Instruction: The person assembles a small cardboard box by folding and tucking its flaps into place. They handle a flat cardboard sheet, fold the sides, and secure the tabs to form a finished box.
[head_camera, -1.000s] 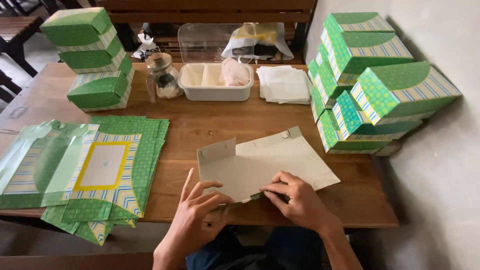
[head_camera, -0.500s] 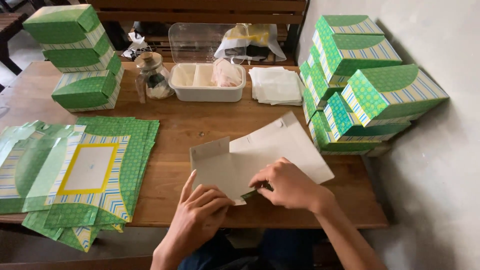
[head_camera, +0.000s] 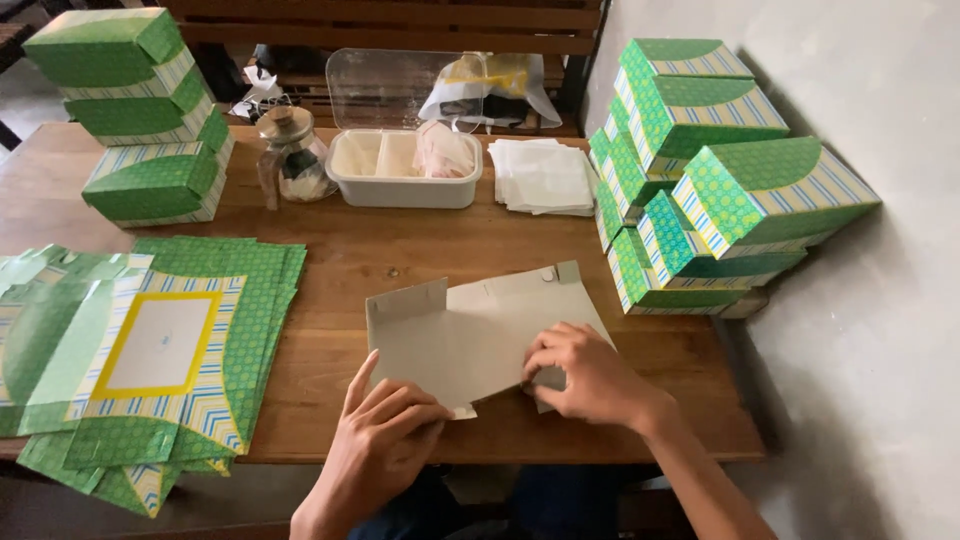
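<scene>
The flat grey cardboard box blank (head_camera: 470, 335) looked light, stiff, creasable; left hand (head_camera: 385, 435) pressed it spread flat, right hand (head_camera: 585, 375) apparently pinched its edge fold.

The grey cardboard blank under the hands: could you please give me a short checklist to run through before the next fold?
1. Cardboard blank flat on the table: ok.
2. Left hand pressing its near edge: ok.
3. Right hand on its right part: ok.
4. Crease under the right hand: cannot tell, hidden.
5. Far flaps clear of the white tray: ok.
6. Stack of flat green sheets apart from the blank: ok.
</scene>
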